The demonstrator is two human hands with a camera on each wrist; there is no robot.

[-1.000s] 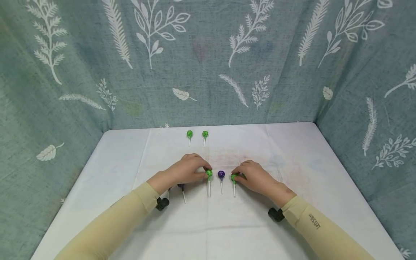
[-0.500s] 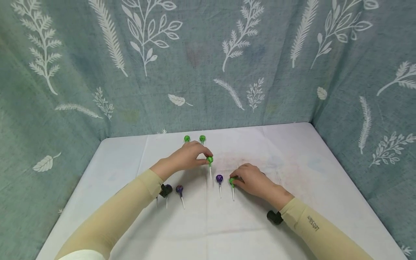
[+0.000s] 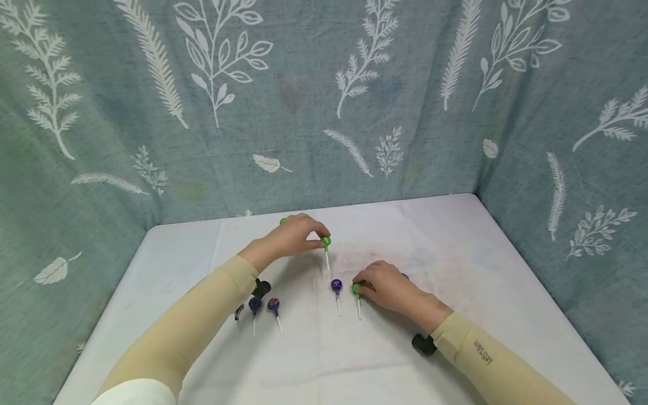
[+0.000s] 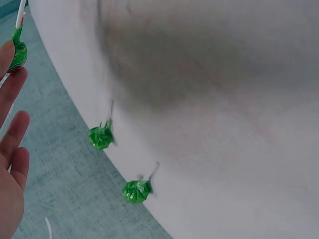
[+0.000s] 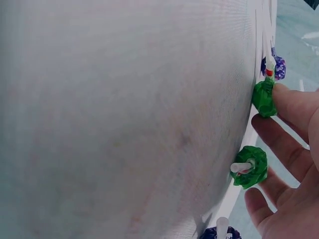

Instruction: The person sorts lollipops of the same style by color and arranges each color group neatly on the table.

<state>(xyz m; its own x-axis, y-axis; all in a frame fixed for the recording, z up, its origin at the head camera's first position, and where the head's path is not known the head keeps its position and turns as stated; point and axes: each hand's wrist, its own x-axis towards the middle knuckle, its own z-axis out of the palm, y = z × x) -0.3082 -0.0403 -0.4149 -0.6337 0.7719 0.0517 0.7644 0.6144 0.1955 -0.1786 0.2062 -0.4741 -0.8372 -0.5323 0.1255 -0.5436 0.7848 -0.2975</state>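
My left hand [image 3: 291, 236] pinches a green-wrapped lollipop [image 3: 325, 241] by its head, over the far half of the table, with the white stick hanging down. In the left wrist view, thumb and forefinger meet on this lollipop [image 4: 19, 54]. My right hand [image 3: 387, 286] holds another green lollipop [image 3: 356, 288] at its head between thumb and forefinger, stick pointing toward me. A purple lollipop [image 3: 336, 286] lies just left of it. In the right wrist view, a further green lollipop [image 5: 251, 167] sits by the other fingers, hidden from the head view.
Purple lollipops [image 3: 273, 305] lie near my left forearm, one partly covered. Two green lollipops [image 4: 101, 135] rest by the table's far edge, mostly behind my left hand in the head view. Another purple lollipop [image 3: 405, 275] peeks out behind my right hand. Patterned curtain [image 3: 304, 112] surrounds the white table [image 3: 374, 360].
My left hand has raised its green lollipop from beside the purple one and carried it toward the far edge. My right hand stays at its green lollipop. The head view has shifted slightly.
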